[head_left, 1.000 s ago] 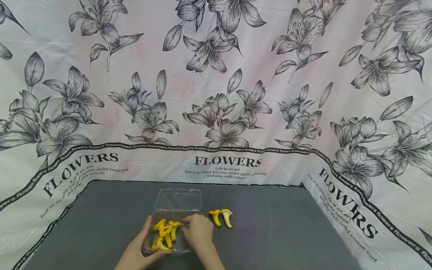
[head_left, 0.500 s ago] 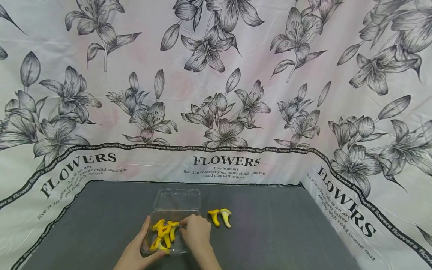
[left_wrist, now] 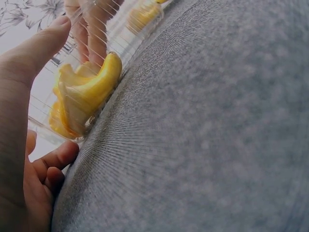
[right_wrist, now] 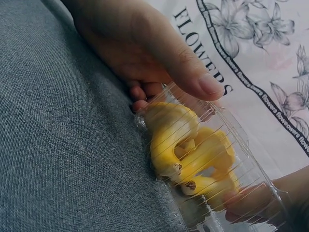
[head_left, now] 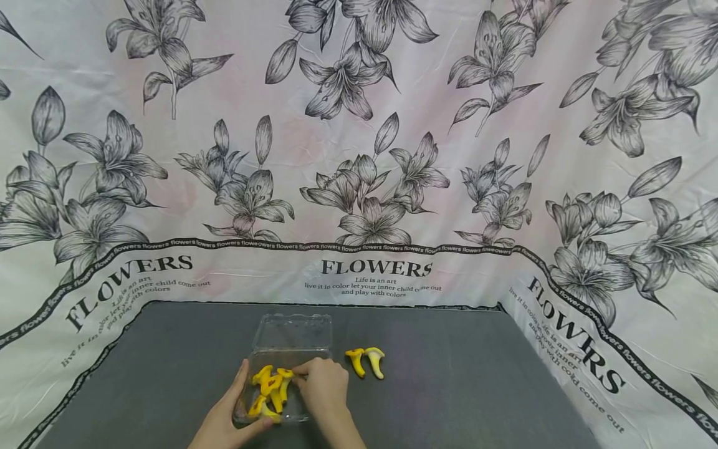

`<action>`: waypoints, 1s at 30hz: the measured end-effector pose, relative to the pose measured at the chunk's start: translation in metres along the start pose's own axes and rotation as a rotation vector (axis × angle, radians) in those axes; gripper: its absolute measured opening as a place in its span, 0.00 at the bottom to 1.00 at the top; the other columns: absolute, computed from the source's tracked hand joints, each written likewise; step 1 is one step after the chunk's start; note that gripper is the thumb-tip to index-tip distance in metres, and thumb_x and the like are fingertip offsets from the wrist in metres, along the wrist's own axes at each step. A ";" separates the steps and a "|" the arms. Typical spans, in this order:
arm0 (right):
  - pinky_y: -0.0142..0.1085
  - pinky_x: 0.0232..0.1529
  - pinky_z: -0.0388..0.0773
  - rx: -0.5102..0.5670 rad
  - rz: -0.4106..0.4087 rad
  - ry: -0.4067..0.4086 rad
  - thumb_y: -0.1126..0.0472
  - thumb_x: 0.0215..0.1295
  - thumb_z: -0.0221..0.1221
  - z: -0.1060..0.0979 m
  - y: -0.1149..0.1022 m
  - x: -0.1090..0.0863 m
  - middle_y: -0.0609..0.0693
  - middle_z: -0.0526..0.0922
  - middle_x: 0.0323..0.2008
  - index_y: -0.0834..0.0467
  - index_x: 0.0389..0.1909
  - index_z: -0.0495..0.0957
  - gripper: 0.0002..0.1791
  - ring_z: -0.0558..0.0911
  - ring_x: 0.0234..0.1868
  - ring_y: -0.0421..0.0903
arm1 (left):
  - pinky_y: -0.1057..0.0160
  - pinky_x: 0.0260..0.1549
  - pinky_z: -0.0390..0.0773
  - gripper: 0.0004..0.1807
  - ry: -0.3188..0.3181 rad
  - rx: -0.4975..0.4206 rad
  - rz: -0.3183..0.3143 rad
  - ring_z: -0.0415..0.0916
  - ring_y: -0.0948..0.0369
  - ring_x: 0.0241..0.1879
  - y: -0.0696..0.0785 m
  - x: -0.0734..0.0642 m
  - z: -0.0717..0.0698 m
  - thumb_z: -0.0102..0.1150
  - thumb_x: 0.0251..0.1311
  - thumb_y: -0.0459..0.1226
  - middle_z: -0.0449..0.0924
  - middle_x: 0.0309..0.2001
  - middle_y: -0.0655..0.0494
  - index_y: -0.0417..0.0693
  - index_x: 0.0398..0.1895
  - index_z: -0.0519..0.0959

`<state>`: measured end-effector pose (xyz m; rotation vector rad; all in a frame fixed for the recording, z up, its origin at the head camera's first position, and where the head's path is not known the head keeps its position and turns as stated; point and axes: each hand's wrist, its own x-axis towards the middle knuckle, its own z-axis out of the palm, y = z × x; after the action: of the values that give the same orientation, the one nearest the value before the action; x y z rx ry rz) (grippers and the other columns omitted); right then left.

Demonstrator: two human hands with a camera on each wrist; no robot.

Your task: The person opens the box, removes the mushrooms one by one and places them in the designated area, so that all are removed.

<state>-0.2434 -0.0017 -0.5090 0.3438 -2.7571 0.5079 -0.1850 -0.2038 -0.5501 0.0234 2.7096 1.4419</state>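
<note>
A clear plastic clamshell box (head_left: pixel 297 416) lies with its lid (head_left: pixel 293 332) folded back. Several yellow chanterelle mushrooms (head_left: pixel 262 375) are grouped in its left half. My left hand (head_left: pixel 224 415) grips the box's left front corner, thumb over the front wall and fingers along the side; the right wrist view shows this thumb (right_wrist: pixel 210 87) on the rim. My right hand (head_left: pixel 326 390) reaches into the box from the right, thumb and index finger pinching the cap of one chanterelle (head_left: pixel 284 386). Through the ribbed wall in the left wrist view, a chanterelle (left_wrist: pixel 89 92) shows in front of the right fingers (left_wrist: pixel 96 38).
Two more chanterelles, one yellow-orange (head_left: pixel 356 362) and one paler (head_left: pixel 374 363), lie side by side on the grey table (head_left: pixel 449 380) right of the box. A white cloth printed with lilies (head_left: pixel 378 187) hangs behind and at both sides.
My right hand has shifted slightly left, and the pinched chanterelle now sits closer to the others. My left hand keeps its hold on the box. The head view has drifted a little.
</note>
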 end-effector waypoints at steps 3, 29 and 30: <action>0.36 0.23 0.74 0.005 -0.008 0.000 0.47 0.54 0.80 -0.001 -0.001 0.000 0.36 0.91 0.28 0.35 0.34 0.95 0.07 0.81 0.21 0.41 | 0.61 0.28 0.75 0.65 -0.003 -0.030 -0.008 0.71 0.55 0.33 -0.001 -0.001 -0.001 0.75 0.62 0.54 0.43 0.84 0.34 0.58 0.89 0.37; 0.35 0.23 0.72 0.052 0.002 0.034 0.53 0.58 0.78 0.005 0.004 0.002 0.38 0.91 0.29 0.40 0.34 0.95 0.04 0.80 0.21 0.41 | 0.63 0.26 0.70 0.65 0.012 -0.059 -0.049 0.65 0.59 0.27 0.000 0.000 0.000 0.76 0.61 0.53 0.74 0.50 0.45 0.57 0.89 0.38; 0.37 0.24 0.74 0.049 0.002 0.039 0.53 0.58 0.78 0.006 0.005 0.002 0.38 0.91 0.29 0.40 0.34 0.95 0.04 0.82 0.22 0.42 | 0.63 0.26 0.70 0.65 0.012 -0.056 -0.053 0.65 0.59 0.27 0.001 0.000 0.001 0.76 0.61 0.53 0.71 0.44 0.49 0.57 0.89 0.38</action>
<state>-0.2478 0.0001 -0.5148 0.3394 -2.7111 0.5770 -0.1849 -0.2030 -0.5500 -0.0594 2.6565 1.5073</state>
